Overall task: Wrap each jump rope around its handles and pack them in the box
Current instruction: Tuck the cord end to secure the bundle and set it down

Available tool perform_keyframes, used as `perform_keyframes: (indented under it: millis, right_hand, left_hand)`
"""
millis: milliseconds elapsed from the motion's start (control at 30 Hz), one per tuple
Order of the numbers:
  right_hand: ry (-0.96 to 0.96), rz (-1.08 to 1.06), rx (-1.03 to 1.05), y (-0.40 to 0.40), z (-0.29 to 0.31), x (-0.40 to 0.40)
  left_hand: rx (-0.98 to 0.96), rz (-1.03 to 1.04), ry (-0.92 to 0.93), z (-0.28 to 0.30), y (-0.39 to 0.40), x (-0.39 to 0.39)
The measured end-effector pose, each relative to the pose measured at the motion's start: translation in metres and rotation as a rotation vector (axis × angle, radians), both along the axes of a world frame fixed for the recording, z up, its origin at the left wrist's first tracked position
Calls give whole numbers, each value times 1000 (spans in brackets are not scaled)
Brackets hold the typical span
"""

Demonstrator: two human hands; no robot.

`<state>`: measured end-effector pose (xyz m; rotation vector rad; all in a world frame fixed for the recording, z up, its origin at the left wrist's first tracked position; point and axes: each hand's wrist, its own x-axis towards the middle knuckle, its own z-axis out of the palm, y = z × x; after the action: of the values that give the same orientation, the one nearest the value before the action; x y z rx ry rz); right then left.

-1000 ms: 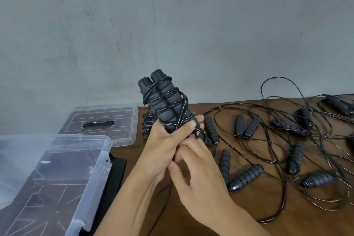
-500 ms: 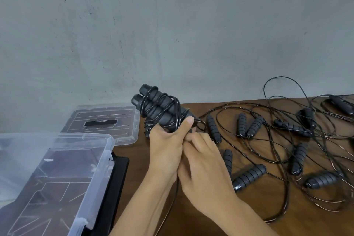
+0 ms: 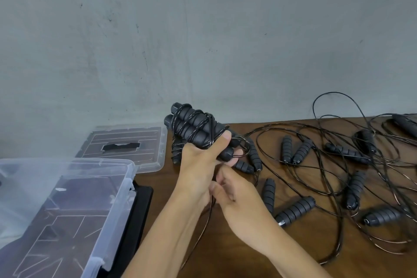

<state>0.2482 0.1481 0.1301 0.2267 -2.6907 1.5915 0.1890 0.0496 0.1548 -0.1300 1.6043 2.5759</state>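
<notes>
I see the left hand [image 3: 198,165] gripping a pair of handles [image 3: 194,126] w/ rope wound round them, thumb across the front, bundle tilted up and left, held above the table [image 3: 225,244]. Right hand [image 3: 237,196] sits just below the left, fingers curled, pinching the loose cord [image 3: 203,228] that trails down toward me. Clear box [image 3: 67,210] is left of the hands, its lid [image 3: 126,142] flat behind it. Another wound bundle [image 3: 178,151] lies behind the left hand. Loose ropes [image 3: 338,176] sprawl right of the hands.
</notes>
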Motion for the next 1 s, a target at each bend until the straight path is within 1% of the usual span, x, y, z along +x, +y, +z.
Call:
perform_keyframes:
  millis: [100,200,267,333,400,500,533,600,700,767,833,900,1000]
  right_hand:
    - [47,-24,-27,0,-1,-3]
    - [47,-54,-90,-1,-9,-7]
    - [52,-45,-69,3,-16,-11]
    - [94,-21,23,14,-17,-18]
    - [125,49,140,27,-10,-26]
    - [106,137,340,47,2,-40]
    - [87,150,367,52,10,-42]
    - [61,186,451,63,24,-47]
    - [130,236,694,76,44,-55]
    - [176,222,866,78,60,-58]
    - [223,200,984,80,74,-62]
    - [237,193,1036,80,88,-62]
    - [223,186,1041,78,103,-57]
  left_hand:
    - [22,-27,-12,5,0,1]
    - [-37,-95,54,7,-6,0]
    - [-83,-133,88,7,-11,0]
    - [-125,-201,116,7,-16,0]
    - [-153,-272,152,6,-19,1]
    - [-170,-340,215,5,-21,3]
    - [-180,-335,227,4,-21,3]
    - [-192,-320,193,6,-24,4]
    - [-238,-323,151,7,-31,4]
    - [-267,-318,147,7,-35,1]
    - [-305,-313,150,6,-37,0]
    - [-365,-305,164,5,-36,1]
    - [-459,-235,206,3,-33,2]
